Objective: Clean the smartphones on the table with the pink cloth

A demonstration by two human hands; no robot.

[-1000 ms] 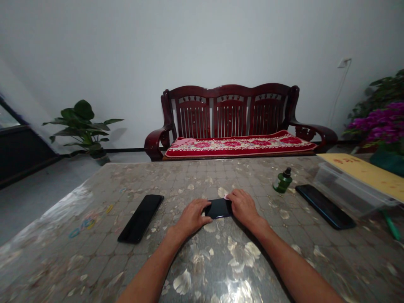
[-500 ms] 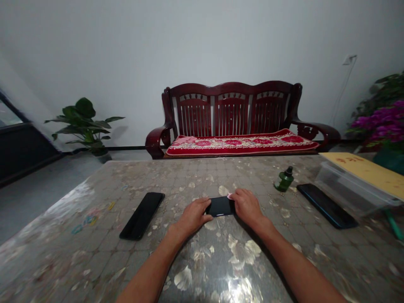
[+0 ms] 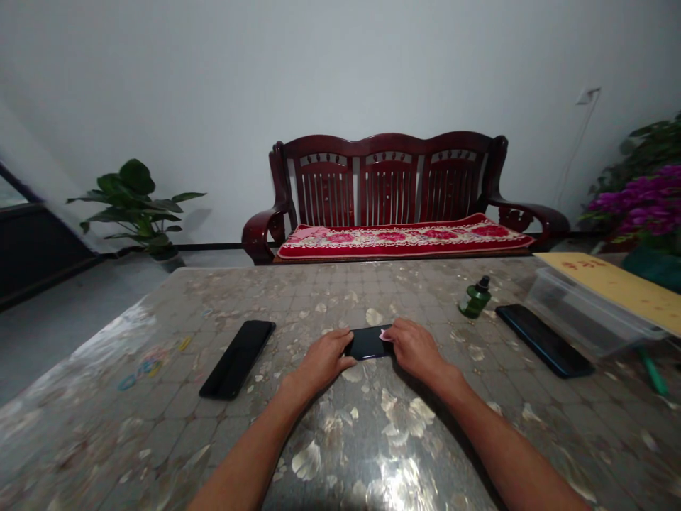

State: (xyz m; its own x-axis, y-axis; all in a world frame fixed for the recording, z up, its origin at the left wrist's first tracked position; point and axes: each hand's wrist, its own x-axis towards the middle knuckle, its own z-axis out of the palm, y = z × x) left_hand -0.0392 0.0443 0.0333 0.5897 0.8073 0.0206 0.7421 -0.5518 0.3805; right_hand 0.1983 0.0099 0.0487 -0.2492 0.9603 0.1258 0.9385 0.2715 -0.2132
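A dark phone [image 3: 368, 343] lies flat and sideways on the patterned table [image 3: 340, 426], between my two hands. My left hand [image 3: 328, 353] grips its left end, with the thumb at the near edge and the fingers at the far edge. At the right end, my right hand [image 3: 415, 345] is closed on a small pink cloth [image 3: 385, 335], which rests against the phone's screen. Part of the phone's right end is hidden under the right hand.
Another black phone [image 3: 237, 359] lies left, near rubber bands [image 3: 149, 365]. To the right are a green bottle [image 3: 475, 297], a dark blue phone [image 3: 543, 341] and a clear box [image 3: 590, 309] under a yellow sheet [image 3: 617, 284]. A wooden bench [image 3: 391, 191] stands behind.
My right hand has shifted the pink cloth slightly inward and toward me on the screen, so more of it shows. The left hand keeps its grip. The view has tilted slightly.
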